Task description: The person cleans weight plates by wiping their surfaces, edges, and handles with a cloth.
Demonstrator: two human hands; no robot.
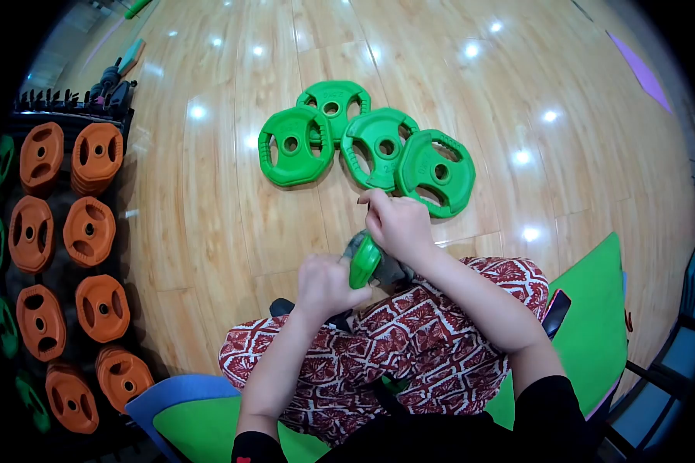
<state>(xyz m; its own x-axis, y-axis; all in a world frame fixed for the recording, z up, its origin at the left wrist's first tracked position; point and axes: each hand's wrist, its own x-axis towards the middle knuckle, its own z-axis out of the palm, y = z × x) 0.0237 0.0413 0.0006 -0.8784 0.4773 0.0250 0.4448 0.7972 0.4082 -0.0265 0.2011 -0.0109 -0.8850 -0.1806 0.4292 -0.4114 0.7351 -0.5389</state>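
My left hand [324, 285] is closed round a green piece [365, 262], seen nearly edge-on above my crossed legs; it looks like a weight plate. Just above and to its right, my right hand [400, 224] has curled fingers, and what they hold, if anything, is hidden. Something grey [394, 274], perhaps cloth, shows below my right hand and behind the green piece. On the floor ahead lie several green weight plates, partly overlapping: one at the left [295, 147], one behind it [333, 92], one in the middle [380, 147] and one at the right [440, 171].
Orange weight plates [89, 231] hang in rows on a dark rack at the left, with green ones beyond. A green mat [594, 324] lies under and beside me. At my right knee is a phone [557, 312]. A purple mat [639, 71] shows at the upper right.
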